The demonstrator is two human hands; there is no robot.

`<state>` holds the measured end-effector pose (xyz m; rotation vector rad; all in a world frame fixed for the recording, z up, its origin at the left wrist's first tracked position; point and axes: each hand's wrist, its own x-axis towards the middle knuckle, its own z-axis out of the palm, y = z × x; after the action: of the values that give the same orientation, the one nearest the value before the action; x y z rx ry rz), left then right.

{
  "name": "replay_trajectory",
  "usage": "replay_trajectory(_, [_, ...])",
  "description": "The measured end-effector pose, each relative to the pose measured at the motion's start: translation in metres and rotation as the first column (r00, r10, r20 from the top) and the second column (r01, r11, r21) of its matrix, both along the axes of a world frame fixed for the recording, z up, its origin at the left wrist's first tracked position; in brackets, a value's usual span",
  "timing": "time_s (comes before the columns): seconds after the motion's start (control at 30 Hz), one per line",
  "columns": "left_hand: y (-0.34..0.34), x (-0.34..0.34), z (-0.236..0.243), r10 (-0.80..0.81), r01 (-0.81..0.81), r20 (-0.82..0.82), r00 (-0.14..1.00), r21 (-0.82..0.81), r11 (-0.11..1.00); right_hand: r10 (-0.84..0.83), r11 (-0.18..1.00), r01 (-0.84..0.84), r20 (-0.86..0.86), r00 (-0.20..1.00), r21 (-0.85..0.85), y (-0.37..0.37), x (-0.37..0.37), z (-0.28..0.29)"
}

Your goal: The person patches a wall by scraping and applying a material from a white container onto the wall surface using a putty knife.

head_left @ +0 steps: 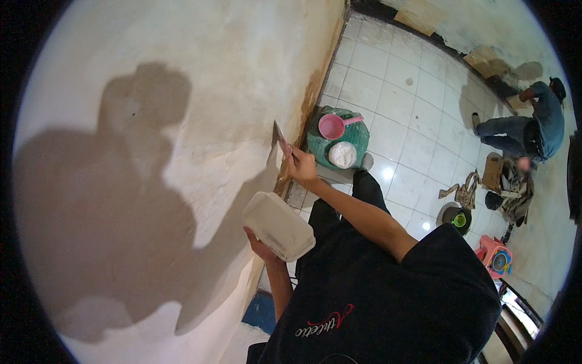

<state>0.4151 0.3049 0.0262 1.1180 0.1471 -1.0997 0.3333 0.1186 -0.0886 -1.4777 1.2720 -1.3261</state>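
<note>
My right hand (301, 168) is closed round the handle of a putty knife (278, 134), whose thin dark blade is at the pale, patchy wall (242, 91). Whether the blade's edge presses on the plaster, I cannot tell. Below it, my left hand (260, 247) grips an off-white plastic tub (280, 229) from underneath, close to the wall. The tub is tilted, and greyish smears mark its lower side. Its contents cannot be made out.
On the tiled floor (418, 91), a green sack (357, 134) bears a pink dipper (331, 126) and a bowl of white powder (342, 155). At the far right a person (542, 121) crouches by the other wall. Nearby lie bags (515, 188), a dark bucket (451, 213) and a pink toy-like object (494, 256).
</note>
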Motion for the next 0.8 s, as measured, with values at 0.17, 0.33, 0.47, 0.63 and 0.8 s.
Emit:
replay_trajectory(0.17, [0.012, 0.006, 0.007, 0.047, -0.047, -0.018, 0.999, 0.015, 0.999, -0.073, 0.983, 0.063, 0.052, 0.996, 0.171, -0.001, -0.027, 0.011])
replay_trajectory(0.33, [0.012, 0.007, 0.003, 0.015, -0.017, 0.078, 0.997, 0.034, 0.999, -0.073, 0.929, 0.111, -0.121, 0.990, 0.353, -0.075, -0.036, -0.030])
replay_trajectory(0.47, [0.023, 0.011, -0.015, 0.035, -0.037, 0.079, 0.996, 0.022, 0.999, 0.051, 0.924, -0.008, -0.103, 0.993, 0.382, -0.076, -0.021, -0.006])
replay_trajectory(0.63, [0.028, 0.012, -0.023, -0.007, -0.002, -0.088, 0.996, -0.099, 0.995, -0.025, 0.957, -0.024, 0.165, 0.986, 0.288, -0.050, -0.035, 0.003])
replay_trajectory(0.8, [0.015, 0.007, -0.008, -0.008, 0.005, -0.050, 0.999, -0.053, 0.999, -0.109, 0.890, 0.126, -0.064, 0.992, 0.439, -0.070, -0.057, -0.051])
